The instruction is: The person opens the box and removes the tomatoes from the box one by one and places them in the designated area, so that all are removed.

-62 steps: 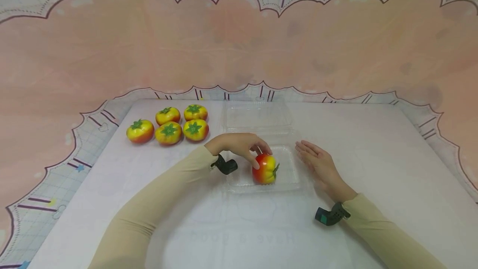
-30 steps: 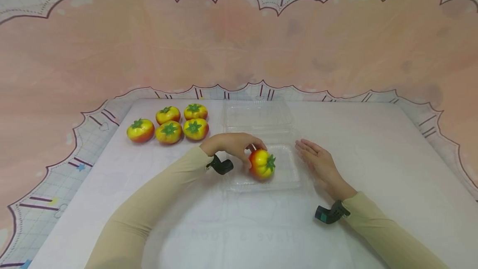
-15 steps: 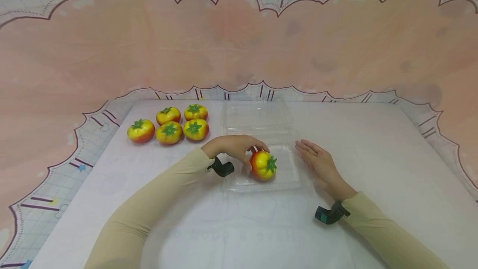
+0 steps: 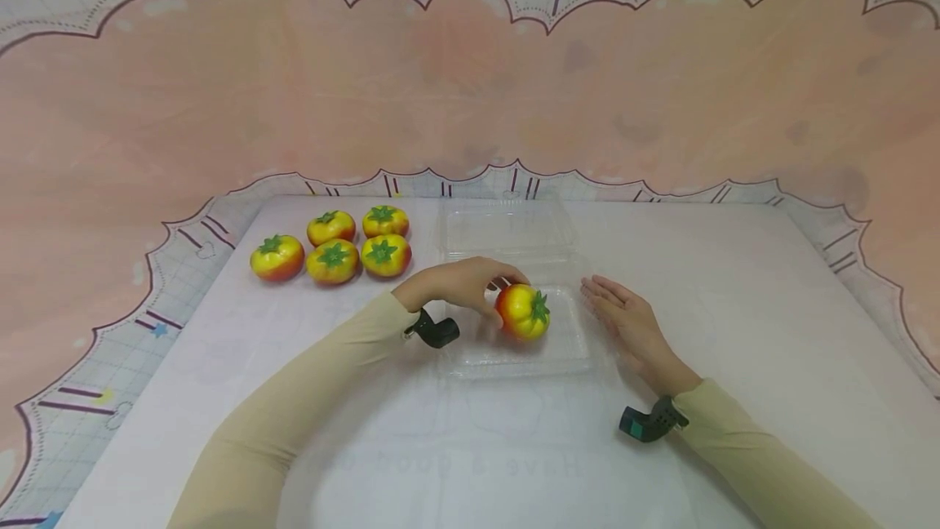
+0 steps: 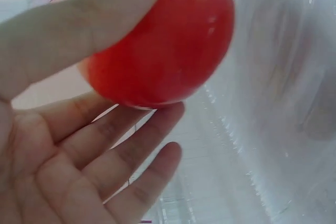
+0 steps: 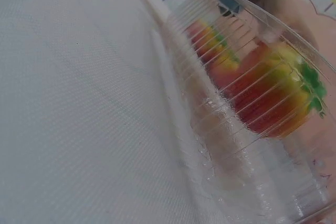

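My left hand [image 4: 466,284] holds a red-and-yellow tomato [image 4: 527,313] over the lower half of a clear plastic clamshell box [image 4: 463,362]. The tomato's green star-shaped stem end faces right in the head view. In the left wrist view, the thumb lies across the red side of the tomato [image 5: 168,45] and fingertips [image 5: 170,111] meet it from the other side. My right hand [image 4: 627,317] rests at the box's right edge, fingers straight and together. Through the ribbed box wall [image 6: 210,103], the right wrist view shows the held tomato [image 6: 275,90].
Several matching tomatoes [image 4: 333,261] stand grouped at the back left of the white table [image 4: 698,268]. The box's lid [image 4: 507,228] lies folded back toward the table's far edge. A patterned curtain [image 4: 470,88] hangs behind.
The tomato in my left hand has turned so its stem end tips more toward the camera, and has shifted slightly away from me and up. My right hand has stayed put.
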The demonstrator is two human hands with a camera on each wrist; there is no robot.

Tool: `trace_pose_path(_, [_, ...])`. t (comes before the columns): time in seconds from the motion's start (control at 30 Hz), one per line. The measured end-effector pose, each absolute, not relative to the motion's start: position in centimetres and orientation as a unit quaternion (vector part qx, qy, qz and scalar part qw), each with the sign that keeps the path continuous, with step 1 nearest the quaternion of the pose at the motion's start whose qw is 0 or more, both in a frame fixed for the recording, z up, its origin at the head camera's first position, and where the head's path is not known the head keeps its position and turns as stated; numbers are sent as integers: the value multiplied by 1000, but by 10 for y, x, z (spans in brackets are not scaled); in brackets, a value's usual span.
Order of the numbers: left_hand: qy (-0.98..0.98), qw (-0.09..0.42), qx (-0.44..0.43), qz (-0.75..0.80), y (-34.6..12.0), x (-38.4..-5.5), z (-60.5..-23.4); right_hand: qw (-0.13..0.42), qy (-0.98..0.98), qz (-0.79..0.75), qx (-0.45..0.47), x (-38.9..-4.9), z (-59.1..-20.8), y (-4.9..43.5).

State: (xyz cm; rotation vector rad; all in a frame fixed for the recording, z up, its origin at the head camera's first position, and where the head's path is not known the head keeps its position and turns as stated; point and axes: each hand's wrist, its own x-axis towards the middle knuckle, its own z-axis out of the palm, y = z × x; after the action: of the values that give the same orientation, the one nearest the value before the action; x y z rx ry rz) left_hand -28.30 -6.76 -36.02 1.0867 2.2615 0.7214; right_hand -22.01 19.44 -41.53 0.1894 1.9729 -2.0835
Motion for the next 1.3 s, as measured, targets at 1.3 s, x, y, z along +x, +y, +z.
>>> trace_pose_path(1.3, [867, 7, 212, 450, -153, -245, -348, 131, 669, -731, 45, -220, -417, 197])
